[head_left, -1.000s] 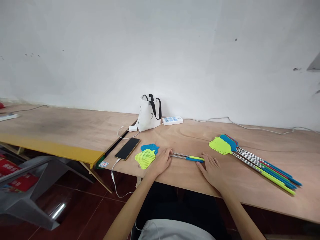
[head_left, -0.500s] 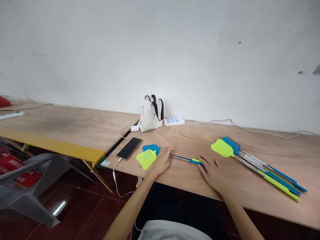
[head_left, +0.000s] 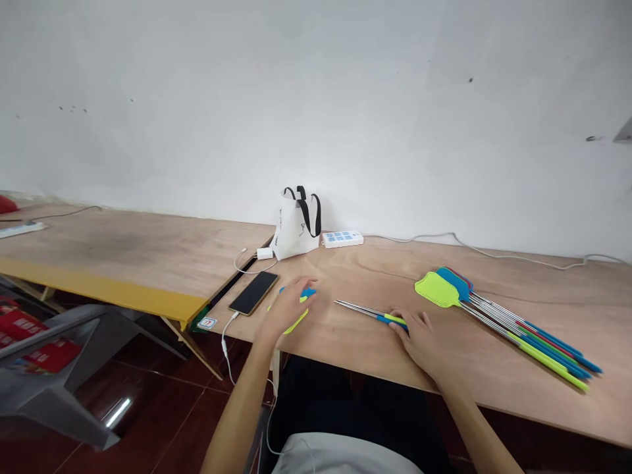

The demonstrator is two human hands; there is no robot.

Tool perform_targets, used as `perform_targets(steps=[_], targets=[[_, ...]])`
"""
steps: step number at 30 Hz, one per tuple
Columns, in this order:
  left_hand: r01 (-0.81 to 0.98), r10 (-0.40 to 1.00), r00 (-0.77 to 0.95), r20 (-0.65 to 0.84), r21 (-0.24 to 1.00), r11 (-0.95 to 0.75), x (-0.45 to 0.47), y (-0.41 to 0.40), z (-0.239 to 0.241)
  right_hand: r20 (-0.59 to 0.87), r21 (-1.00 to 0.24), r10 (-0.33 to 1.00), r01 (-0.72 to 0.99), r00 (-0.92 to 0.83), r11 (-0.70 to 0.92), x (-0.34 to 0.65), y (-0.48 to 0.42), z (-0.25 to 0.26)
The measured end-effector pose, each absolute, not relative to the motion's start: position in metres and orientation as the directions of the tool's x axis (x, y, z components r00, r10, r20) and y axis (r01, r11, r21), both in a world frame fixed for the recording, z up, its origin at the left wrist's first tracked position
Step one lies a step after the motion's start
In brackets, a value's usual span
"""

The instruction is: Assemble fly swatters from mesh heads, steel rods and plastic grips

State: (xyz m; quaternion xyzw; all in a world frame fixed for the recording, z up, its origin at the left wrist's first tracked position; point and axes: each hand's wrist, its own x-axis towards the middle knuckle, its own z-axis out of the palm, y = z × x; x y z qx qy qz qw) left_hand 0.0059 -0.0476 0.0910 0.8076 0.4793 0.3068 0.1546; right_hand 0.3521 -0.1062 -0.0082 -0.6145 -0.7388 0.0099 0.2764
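Where my left hand lies: my left hand [head_left: 288,308] covers much of a blue swatter head [head_left: 309,291] and a yellow-green swatter head [head_left: 296,321]; its fingers are spread, thumb apart from the index, and I see nothing pinched between them.
Two handles: their thin metal rods [head_left: 358,308] point toward my left fingers, bare tips apart from the heads, while their coloured grips [head_left: 392,319] end at my right hand [head_left: 417,337].
Right fingers: they lie about those grip ends, probably to steady both handles side by side; how tightly they close I cannot tell.
Swatter bundle: to the right of my right fingers, whole swatters [head_left: 513,329] overlap, heads all one way, likely to keep them together.
Phone: left of my left fingers, the phone [head_left: 254,293] has a white cable [head_left: 224,352] attached, presumably for charging.
White bag: beyond my left fingertips, the bag [head_left: 295,230] stands upright near the wall, black straps up; its inside is hidden, so its contents I cannot tell.
Power strip: just beside the bag, farther off than my fingers, sits the power strip [head_left: 342,239].
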Motion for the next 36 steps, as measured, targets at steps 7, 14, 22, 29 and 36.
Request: perform_targets(steps=[7, 14, 22, 29, 36], targets=[[0.990, 0.990, 0.011, -0.139, 0.140, 0.009, -0.038, -0.043, 0.091, 0.480, -0.309, 0.872, 0.913, -0.092, 0.267, 0.354, -0.103, -0.015], [0.979, 0.987, 0.073, -0.143, 0.201, -0.043, -0.044, -0.033, 0.081, 0.491, -0.268, 0.862, 0.918, -0.129, 0.291, 0.356, -0.103, -0.014], [0.681, 0.931, 0.213, 0.297, 0.638, -0.359, -0.028, -0.033, 0.098, 0.473, -0.353, 0.870, 0.875, -0.138, 0.331, 0.359, -0.101, -0.012], [0.198, 0.919, 0.025, 0.393, 0.899, -0.390, -0.001, -0.041, 0.107, 0.464, -0.213, 0.878, 0.948, -0.113, 0.235, 0.353, -0.106, -0.010], [-0.312, 0.982, -0.144, 0.122, 0.936, -0.162, 0.053, -0.039, 0.078, 0.545, -0.288, 0.835, 0.953, 0.077, 0.100, 0.350, -0.110, 0.002]])
